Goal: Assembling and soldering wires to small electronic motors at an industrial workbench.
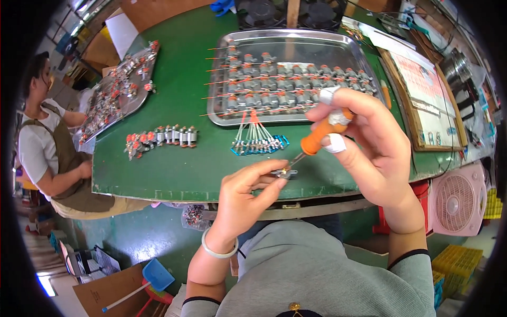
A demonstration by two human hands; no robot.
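Note:
My left hand (238,193) pinches a small metal part (287,173) over the front edge of the green table. My right hand (383,148), with white tape on two fingers, grips an orange-handled screwdriver (316,139). Its thin shaft slants down to the part, and the tip appears to touch it. Just beyond lies a fanned bundle of thin rods with blue ends (259,143). Behind that, a metal tray (222,122) carries rows of small grey cylindrical parts with orange-red wires (280,99). A short row of similar silver and orange parts (174,136) lies left of the bundle.
On the green table (174,105), a second tray (113,113) heaped with parts stands at the left, beside a seated person (53,132). A wood-framed board (422,100) is at the right. A pink fan (457,198) stands right of the table.

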